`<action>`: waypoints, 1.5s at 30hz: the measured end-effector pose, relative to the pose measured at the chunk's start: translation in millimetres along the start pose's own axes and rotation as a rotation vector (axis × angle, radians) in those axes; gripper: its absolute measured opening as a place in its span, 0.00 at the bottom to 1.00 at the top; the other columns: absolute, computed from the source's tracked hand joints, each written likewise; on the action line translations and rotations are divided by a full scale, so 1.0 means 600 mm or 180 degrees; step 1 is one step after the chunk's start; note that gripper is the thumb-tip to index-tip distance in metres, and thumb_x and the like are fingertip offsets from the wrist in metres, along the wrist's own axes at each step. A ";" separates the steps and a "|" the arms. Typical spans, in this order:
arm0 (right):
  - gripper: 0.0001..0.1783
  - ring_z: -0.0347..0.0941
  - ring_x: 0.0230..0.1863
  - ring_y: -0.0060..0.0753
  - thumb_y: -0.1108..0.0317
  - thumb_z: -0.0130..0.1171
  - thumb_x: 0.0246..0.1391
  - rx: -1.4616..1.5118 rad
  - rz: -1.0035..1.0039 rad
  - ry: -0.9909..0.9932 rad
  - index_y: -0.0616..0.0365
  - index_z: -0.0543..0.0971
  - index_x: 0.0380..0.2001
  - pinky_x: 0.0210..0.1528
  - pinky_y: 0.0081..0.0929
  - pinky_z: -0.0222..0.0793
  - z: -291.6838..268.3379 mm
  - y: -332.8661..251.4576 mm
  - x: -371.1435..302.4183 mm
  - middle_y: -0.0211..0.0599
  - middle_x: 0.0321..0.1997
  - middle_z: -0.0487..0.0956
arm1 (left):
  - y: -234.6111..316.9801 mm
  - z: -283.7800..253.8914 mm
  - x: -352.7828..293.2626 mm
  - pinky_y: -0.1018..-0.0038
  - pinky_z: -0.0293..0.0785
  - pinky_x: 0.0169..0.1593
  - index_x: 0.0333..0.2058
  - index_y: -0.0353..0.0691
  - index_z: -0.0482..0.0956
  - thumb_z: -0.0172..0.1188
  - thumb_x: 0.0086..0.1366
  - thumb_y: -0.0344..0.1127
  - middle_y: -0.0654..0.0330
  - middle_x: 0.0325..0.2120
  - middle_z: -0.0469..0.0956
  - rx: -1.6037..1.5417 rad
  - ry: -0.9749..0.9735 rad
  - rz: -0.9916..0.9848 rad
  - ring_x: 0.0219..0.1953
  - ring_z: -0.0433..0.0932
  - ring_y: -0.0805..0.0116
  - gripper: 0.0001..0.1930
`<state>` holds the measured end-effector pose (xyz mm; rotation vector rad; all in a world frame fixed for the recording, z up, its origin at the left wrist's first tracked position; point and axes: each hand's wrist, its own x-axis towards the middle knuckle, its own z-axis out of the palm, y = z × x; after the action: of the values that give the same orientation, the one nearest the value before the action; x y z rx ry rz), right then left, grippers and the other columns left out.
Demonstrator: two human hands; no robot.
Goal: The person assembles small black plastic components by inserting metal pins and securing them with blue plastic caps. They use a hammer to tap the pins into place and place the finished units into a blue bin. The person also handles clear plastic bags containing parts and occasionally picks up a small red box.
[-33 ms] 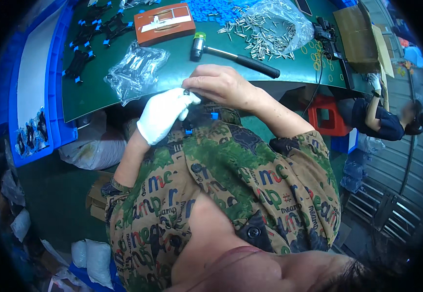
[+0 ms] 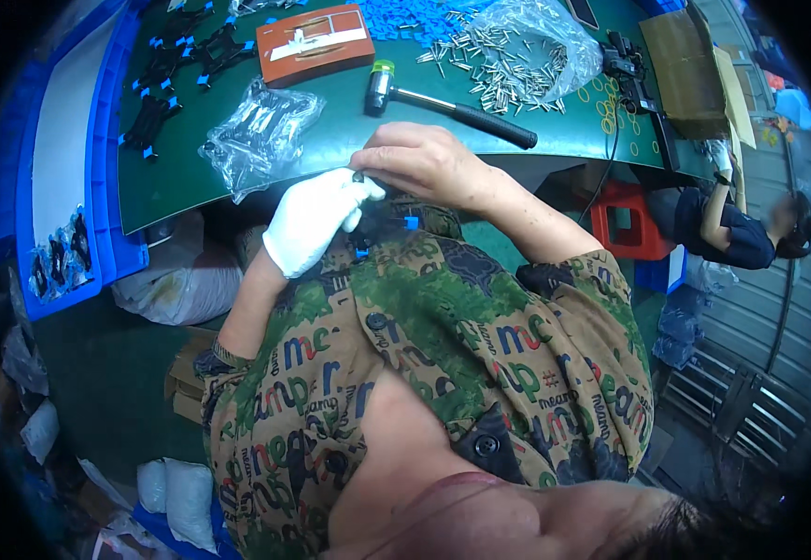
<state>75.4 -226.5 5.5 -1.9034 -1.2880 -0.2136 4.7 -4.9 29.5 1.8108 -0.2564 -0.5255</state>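
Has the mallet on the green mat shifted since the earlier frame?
No. The mallet lies in the same spot, its head beside the orange box as before.

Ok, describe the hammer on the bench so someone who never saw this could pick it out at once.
Start from the green bench top. Just beyond the bare right hand lies the hammer, between the orange box and the heap of small metal pins. It alone has a long black handle and a yellow-green capped head.
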 end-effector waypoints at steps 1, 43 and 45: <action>0.13 0.78 0.34 0.44 0.72 0.65 0.57 -0.0115 -0.0107 0.0020 0.57 0.81 0.46 0.34 0.37 0.74 0.002 0.000 -0.001 0.39 0.34 0.78 | 0.000 -0.001 0.000 0.77 0.69 0.35 0.44 0.37 0.84 0.51 0.75 0.40 0.65 0.24 0.74 0.0075 -0.0030 0.0026 0.26 0.70 0.77 0.15; 0.12 0.79 0.41 0.48 0.66 0.62 0.59 -0.1430 0.0582 0.0638 0.53 0.81 0.46 0.42 0.43 0.75 -0.065 0.115 0.014 0.41 0.39 0.81 | -0.061 0.013 0.007 0.81 0.63 0.28 0.39 0.34 0.85 0.57 0.73 0.36 0.67 0.21 0.74 0.0668 0.0386 0.1121 0.22 0.67 0.82 0.12; 0.10 0.80 0.43 0.51 0.62 0.60 0.61 -0.1686 0.1151 0.0507 0.54 0.84 0.41 0.45 0.46 0.77 -0.110 0.164 0.029 0.42 0.39 0.83 | -0.057 0.016 0.008 0.81 0.63 0.28 0.39 0.34 0.85 0.57 0.72 0.36 0.67 0.20 0.74 0.0545 0.0291 0.0981 0.22 0.67 0.82 0.12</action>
<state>184.7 -275.5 6.9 -2.4679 -0.8071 -0.5466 1.3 -4.7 -6.1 1.9096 -0.5207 -0.2079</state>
